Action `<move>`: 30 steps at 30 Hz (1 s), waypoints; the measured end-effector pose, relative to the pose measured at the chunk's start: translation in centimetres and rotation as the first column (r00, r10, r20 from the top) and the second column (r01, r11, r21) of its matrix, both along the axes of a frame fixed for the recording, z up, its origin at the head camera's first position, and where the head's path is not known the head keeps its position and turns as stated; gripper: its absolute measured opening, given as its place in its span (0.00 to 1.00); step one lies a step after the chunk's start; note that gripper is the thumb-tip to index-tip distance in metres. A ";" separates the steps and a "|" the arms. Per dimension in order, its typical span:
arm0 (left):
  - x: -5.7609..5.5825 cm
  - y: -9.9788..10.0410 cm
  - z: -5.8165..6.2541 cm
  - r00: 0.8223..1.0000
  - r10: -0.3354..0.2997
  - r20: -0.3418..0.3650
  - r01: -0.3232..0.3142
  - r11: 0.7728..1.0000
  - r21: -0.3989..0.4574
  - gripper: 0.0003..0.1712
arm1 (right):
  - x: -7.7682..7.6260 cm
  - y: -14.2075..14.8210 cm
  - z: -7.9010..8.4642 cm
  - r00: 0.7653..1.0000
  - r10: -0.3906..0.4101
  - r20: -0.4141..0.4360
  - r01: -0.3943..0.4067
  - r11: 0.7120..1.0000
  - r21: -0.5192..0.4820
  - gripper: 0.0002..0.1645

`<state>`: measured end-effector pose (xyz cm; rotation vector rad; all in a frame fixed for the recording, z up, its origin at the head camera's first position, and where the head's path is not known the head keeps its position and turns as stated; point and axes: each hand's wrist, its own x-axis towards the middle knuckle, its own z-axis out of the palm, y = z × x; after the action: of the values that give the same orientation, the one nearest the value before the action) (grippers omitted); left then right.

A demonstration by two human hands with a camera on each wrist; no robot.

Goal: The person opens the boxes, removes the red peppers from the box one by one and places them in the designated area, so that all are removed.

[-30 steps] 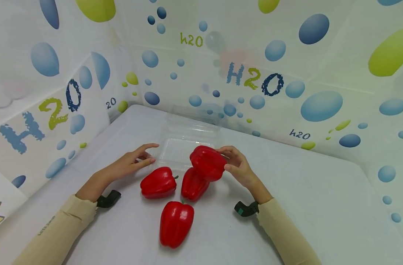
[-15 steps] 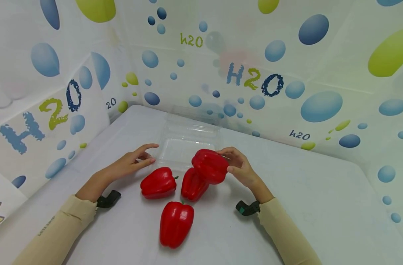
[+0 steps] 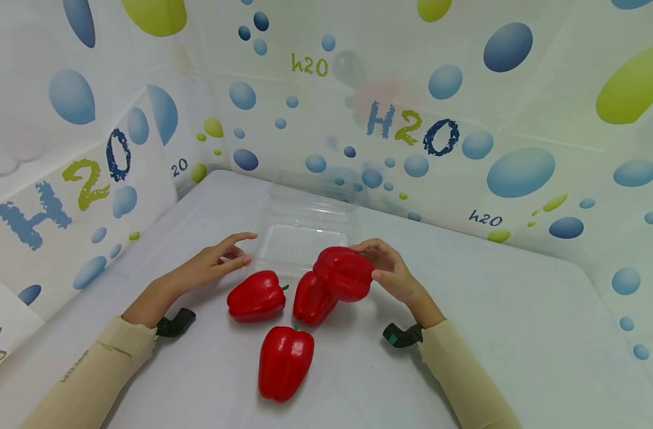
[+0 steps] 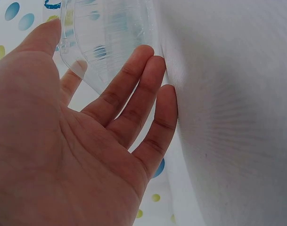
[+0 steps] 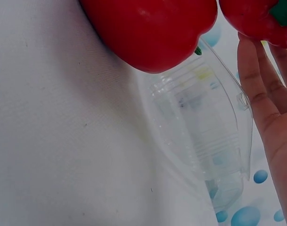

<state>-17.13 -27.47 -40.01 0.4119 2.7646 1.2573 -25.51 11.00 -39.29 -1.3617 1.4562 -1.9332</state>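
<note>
My right hand [image 3: 393,274] grips a red bell pepper [image 3: 345,274] by its right side, thumb in front and fingers behind. The held pepper overlaps a second red bell pepper [image 3: 311,304] in the head view. In the right wrist view its green stem end [image 5: 283,18] faces that camera. My left hand [image 3: 221,259] is at the left side of a clear plastic clamshell box [image 3: 280,241], its fingers loosely extended and holding nothing. In the left wrist view the fingertips are right at the box's wall [image 4: 101,33]. The box's lid [image 3: 313,187] stands raised at the back.
Two more red bell peppers lie on the white table, one in front of the left hand [image 3: 257,297] and one nearest the person [image 3: 286,363]. A printed white curtain [image 3: 412,77] borders the table at the back and left.
The right hand has moved slightly right and toward the person with the held pepper, which now sits further off the box. The left hand and the other peppers have stayed put.
</note>
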 end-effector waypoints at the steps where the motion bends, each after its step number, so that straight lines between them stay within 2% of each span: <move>1: 0.0 0.0 0.0 1.000 -0.002 -0.001 0.002 1.000 -0.002 0.34 | 0.0 0.0 0.0 1.000 0.006 -0.001 -0.006 1.000 0.003 0.25; 30: -0.3 0.0 -0.4 1.000 0.011 0.010 -0.011 1.000 -0.010 0.34 | 0.0 0.7 0.9 0.992 0.128 -0.006 -0.127 0.988 0.091 0.25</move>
<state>-17.41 -27.49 -40.38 0.3883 2.7671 1.2446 -25.53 11.69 -38.40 -1.3925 1.4083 -1.7613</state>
